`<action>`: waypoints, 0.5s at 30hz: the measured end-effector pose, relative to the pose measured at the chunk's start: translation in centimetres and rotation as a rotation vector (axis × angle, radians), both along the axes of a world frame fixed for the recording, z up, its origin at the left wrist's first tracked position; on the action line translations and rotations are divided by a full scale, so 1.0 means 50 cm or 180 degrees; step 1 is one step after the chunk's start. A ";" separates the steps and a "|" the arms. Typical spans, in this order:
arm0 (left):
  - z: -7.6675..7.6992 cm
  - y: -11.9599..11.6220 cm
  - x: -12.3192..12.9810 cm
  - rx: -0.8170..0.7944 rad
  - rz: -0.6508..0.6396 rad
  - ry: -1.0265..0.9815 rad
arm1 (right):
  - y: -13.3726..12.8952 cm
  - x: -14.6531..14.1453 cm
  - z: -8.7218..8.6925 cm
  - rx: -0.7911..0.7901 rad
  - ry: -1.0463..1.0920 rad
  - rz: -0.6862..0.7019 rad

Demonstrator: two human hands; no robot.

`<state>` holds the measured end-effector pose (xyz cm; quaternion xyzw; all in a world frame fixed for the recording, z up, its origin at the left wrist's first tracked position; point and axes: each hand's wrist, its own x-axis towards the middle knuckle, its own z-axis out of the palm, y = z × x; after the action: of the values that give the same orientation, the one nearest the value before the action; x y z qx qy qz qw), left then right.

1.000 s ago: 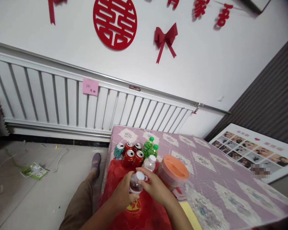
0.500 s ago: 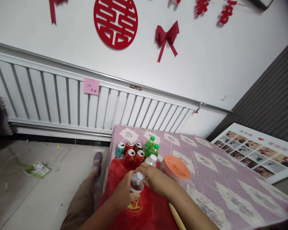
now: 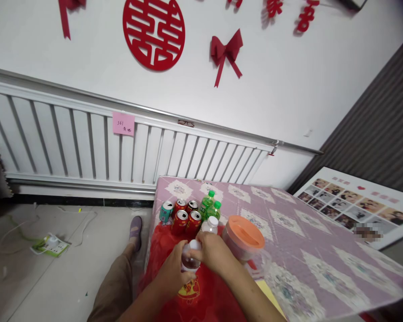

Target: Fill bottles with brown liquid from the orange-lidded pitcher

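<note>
My left hand (image 3: 173, 270) is wrapped round a clear plastic bottle (image 3: 189, 264) with a white cap (image 3: 192, 244), held upright over a red cloth (image 3: 211, 297). My right hand (image 3: 213, 251) grips the same bottle at its cap, fingers closed on the cap's right side. Just beyond the hands stands another white-capped bottle (image 3: 210, 224). Behind and to its left are a teal can (image 3: 166, 212) and several red cans (image 3: 180, 223), with pull-tab openings showing on top. Two green bottles (image 3: 207, 203) with green caps stand beside the cans.
An orange-lidded tub (image 3: 245, 235) stands right of my hands on the patterned mattress (image 3: 309, 223). A yellow thing (image 3: 270, 295) shows partly beyond my right forearm. A white radiator (image 3: 134, 156) runs along the wall. A power strip (image 3: 52, 245) lies on the floor at left.
My right hand has shifted round the cap, its fingers now covering more of the bottle's top. The view has moved slightly, and more of the yellow thing shows by my right forearm.
</note>
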<state>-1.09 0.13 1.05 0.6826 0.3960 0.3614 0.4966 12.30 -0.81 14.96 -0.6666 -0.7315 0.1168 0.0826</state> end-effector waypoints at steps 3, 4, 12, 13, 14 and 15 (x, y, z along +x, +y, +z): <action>-0.008 0.001 0.002 0.0039 -0.0003 0.0037 | -0.009 -0.004 -0.014 0.0143 0.0020 -0.0337; -0.011 0.002 0.003 0.0035 0.0008 0.0062 | -0.012 -0.004 -0.019 0.0188 0.0060 -0.0422; -0.015 0.007 0.004 0.0121 0.0004 0.0098 | -0.036 0.035 -0.049 0.0141 0.1337 -0.0060; -0.014 0.006 0.004 0.0143 0.0003 0.0105 | -0.038 0.040 -0.055 0.0113 0.1613 0.0020; -0.012 0.006 0.003 0.0166 -0.0010 0.0098 | -0.039 0.043 -0.063 0.0099 0.1862 0.0070; -0.011 0.005 0.002 0.0178 -0.0027 0.0087 | -0.041 0.045 -0.071 0.0101 0.2065 0.0087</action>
<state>-0.98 0.39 0.50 0.7027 0.3896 0.3610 0.4734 14.54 -2.84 11.42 -0.5834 -0.6777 0.3128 0.3202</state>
